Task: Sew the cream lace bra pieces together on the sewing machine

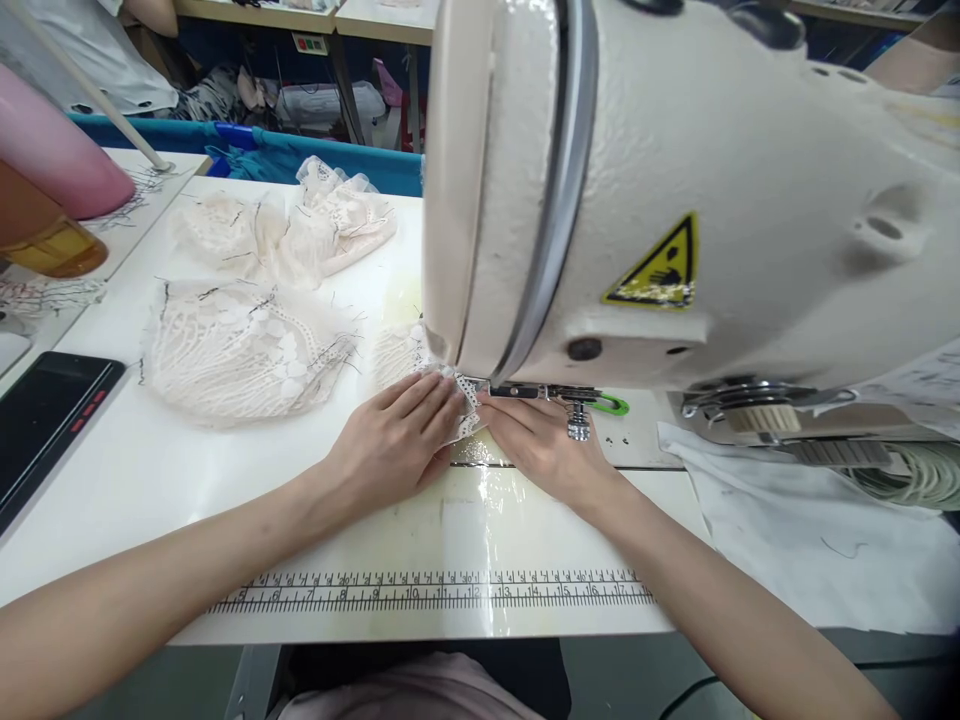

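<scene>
My left hand (401, 430) lies flat, fingers stretched and close together, over a small off-white lace piece (397, 352) beside the needle area of a sewing machine (517, 200). My right hand (544, 440) is closed at the edge of this lace, its fingertips at the presser foot and partly hidden behind the metal attachment (577, 410). The needle itself is hidden by the machine head. Left of my hands, a larger lace cup-shaped piece (247, 350) with dark loose threads lies on the table. Behind it is a crumpled heap of lace pieces (330, 220).
A dark phone (52, 420) lies at the left edge, near a pink bottle (67, 150) and an amber container (52, 240). A ruler strip (450, 592) runs along the table's front. White cloth (810, 530) is at right. A blue fabric bin (315, 155) stands behind.
</scene>
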A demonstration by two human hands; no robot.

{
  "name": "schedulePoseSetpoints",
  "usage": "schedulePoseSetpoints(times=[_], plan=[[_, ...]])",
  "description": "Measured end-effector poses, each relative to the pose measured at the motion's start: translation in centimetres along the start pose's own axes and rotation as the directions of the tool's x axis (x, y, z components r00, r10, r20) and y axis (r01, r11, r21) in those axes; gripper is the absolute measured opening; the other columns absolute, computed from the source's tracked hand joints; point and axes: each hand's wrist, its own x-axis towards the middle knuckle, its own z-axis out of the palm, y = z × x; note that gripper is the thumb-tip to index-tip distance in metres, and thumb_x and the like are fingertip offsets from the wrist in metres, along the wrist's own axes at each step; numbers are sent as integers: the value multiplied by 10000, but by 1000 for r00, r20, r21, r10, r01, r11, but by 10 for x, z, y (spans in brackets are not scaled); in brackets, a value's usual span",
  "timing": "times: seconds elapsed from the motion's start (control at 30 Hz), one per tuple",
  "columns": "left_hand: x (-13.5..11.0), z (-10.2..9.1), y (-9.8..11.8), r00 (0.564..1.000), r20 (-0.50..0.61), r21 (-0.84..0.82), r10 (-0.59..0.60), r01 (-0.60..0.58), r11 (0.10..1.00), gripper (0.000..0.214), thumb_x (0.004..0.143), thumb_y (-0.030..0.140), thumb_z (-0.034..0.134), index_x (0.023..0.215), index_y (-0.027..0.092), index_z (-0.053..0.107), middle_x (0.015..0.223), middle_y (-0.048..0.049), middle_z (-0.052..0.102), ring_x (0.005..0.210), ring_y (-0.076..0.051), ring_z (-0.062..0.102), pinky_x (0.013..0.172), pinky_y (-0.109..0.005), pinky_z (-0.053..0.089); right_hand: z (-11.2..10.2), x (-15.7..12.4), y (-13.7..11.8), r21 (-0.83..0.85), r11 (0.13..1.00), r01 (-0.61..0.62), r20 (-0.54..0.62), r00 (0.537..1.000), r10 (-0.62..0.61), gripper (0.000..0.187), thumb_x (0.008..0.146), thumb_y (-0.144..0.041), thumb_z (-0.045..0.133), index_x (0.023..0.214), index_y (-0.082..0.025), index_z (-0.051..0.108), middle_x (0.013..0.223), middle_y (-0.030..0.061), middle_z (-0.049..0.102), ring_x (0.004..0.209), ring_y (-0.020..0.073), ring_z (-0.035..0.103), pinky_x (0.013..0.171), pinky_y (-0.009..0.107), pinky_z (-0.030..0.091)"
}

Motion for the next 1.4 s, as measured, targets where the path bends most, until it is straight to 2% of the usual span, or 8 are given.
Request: schedulePoseSetpoints(times=[0.17,0.3,0.53,0.63,0.77,1.0,1.2,1.4], plan=[[-1,0,-1,999,36,-20,9,-8,1000,362,938,254,501,1198,56,655,1201,-158,686,1140,-301,649,985,-422,539,1,-6,-2,-40,992,-119,55,991,121,218,896,-134,598,1053,-245,699,1066,-2,746,749,128,654,703,299,476],[-3,1,-1,998,63,-64,-7,11,998,370,938,235,484,1244,88,633,1218,-146,681,1192,-296,618,1021,-431,510,1,-8,1,82,973,-216,76,975,210,254,922,-192,578,1133,-280,688,980,23,743,807,152,659,765,295,519],[0,-2,-1,997,74,-3,15,-15,1000,361,946,246,499,1242,87,633,1228,-151,674,1185,-310,622,986,-451,532,9,-6,9,173,958,-229,90,972,216,275,970,-263,485,1165,-298,674,961,26,727,891,157,663,832,303,523],[1,-4,-2,996,61,37,70,-73,997,332,959,204,466,1214,99,651,1251,-115,666,1176,-286,631,981,-430,547,19,-10,13,111,979,-170,47,985,165,271,967,-225,478,1144,-275,677,952,22,734,858,153,660,801,304,503],[-2,-2,-5,992,34,-33,120,-119,992,339,954,169,459,1225,77,643,1241,-110,669,1160,-253,643,1011,-391,541,21,-13,14,14,1000,-25,-7,1000,25,287,914,-162,566,1169,-262,653,1082,11,731,921,167,658,803,327,465],[-7,0,-7,999,7,-57,37,-36,998,348,926,196,463,1173,83,681,1194,-125,688,1140,-264,652,1012,-402,549,3,-2,2,-96,993,68,141,989,-54,264,909,-73,522,1084,-208,668,1143,27,716,887,143,638,664,290,452],[-5,-1,-8,1000,-11,16,19,-19,1000,337,925,204,455,1099,71,710,1153,-127,707,1090,-265,680,968,-396,575,5,2,-4,-122,989,81,137,988,-64,312,894,0,480,1071,-185,659,1084,19,723,902,125,620,677,295,421],[-4,0,-8,1000,-7,49,-19,20,999,321,924,196,444,1063,119,723,1143,-95,717,1085,-239,685,982,-384,563,5,4,-8,-130,988,87,65,995,-79,228,918,-47,494,1033,-165,651,1023,3,733,923,110,610,631,303,339]])
